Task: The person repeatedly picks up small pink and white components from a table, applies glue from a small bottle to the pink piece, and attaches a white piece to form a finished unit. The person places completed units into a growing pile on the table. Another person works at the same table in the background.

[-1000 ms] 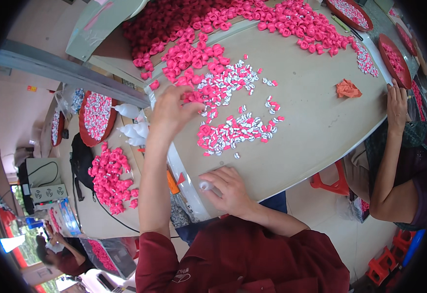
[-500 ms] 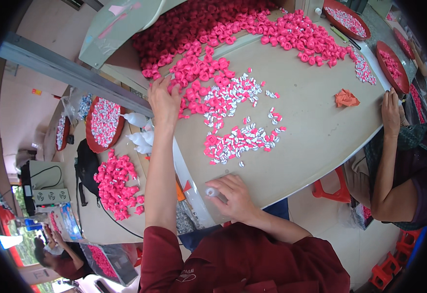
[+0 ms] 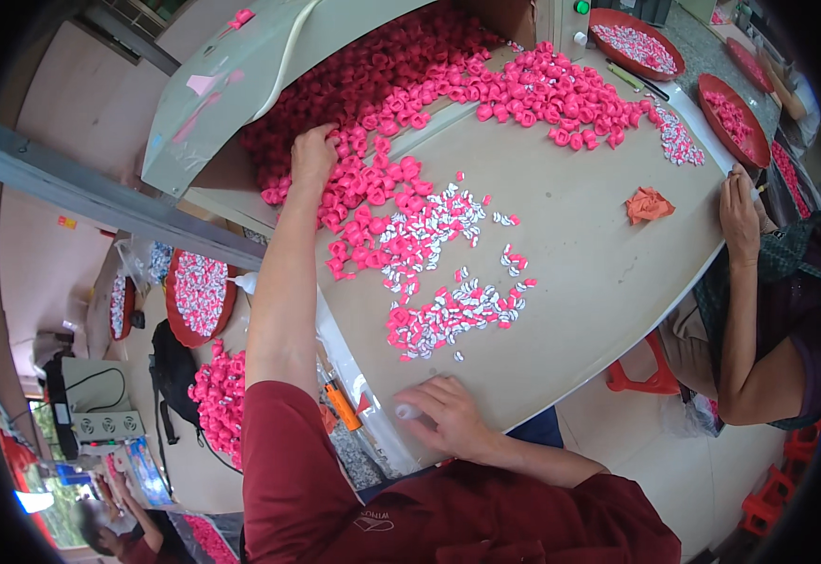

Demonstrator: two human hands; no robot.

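Observation:
My left hand [image 3: 314, 158] reaches to the mouth of a light-green machine housing, against a heap of hollow pink plastic pieces [image 3: 373, 179]. Its fingertips are bent away among the pieces, so I cannot make out whether they hold one. Near the table's front edge, my right hand [image 3: 448, 418] is closed around a small white bottle [image 3: 408, 411], with only its pale end showing. Between the two hands lie two loose patches of small pink-and-white striped pieces [image 3: 453, 315]; the farther patch runs into the pink heap.
A crumpled orange cloth [image 3: 650, 205] lies toward the right. Red trays [image 3: 747, 141] stand beyond, near a co-worker's hand [image 3: 741, 211]. An orange-handled tool [image 3: 343, 406] lies beside my left arm. A metal bar [image 3: 119, 202] crosses the left side, above a red tray [image 3: 180, 324] of striped pieces.
My left hand has moved farther away, from the near side of the pink heap to the housing's mouth. My right hand keeps its hold on the bottle. The whole view has shifted slightly.

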